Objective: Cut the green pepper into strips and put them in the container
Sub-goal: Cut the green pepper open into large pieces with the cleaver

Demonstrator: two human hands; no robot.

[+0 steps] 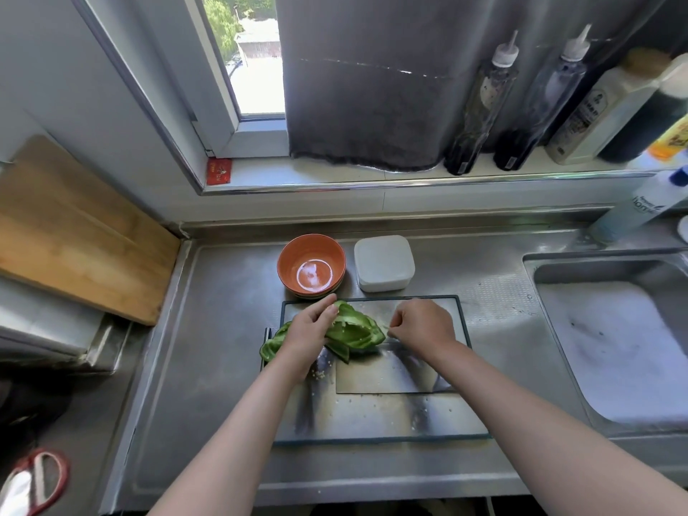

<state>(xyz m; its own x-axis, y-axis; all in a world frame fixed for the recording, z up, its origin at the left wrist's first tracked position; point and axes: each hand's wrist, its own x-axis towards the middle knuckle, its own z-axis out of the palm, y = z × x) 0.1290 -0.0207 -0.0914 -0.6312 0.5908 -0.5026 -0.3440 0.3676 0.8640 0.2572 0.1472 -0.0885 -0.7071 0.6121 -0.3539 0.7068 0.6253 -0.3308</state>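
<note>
An opened green pepper (353, 331) lies flesh-up on the steel cutting board (439, 415). A second pepper piece (273, 342) sits at the board's left edge, partly hidden by my wrist. My left hand (311, 329) holds the opened pepper at its left side, fingers curled over its rim. My right hand (422, 325) is just right of the pepper, fingertips pinched together on a small pale bit at its edge. Loose seeds (320, 374) are scattered on the board. A cleaver blade (394, 370) lies flat on the board. Behind the board stand an orange bowl (312, 268) and a white lidded container (383, 262).
A sink (614, 329) lies to the right. A wooden board (74, 232) leans at the left wall. Bottles (521, 106) line the windowsill, and a white spray bottle (640, 206) stands by the sink. Red-handled scissors (33, 482) lie at the bottom left.
</note>
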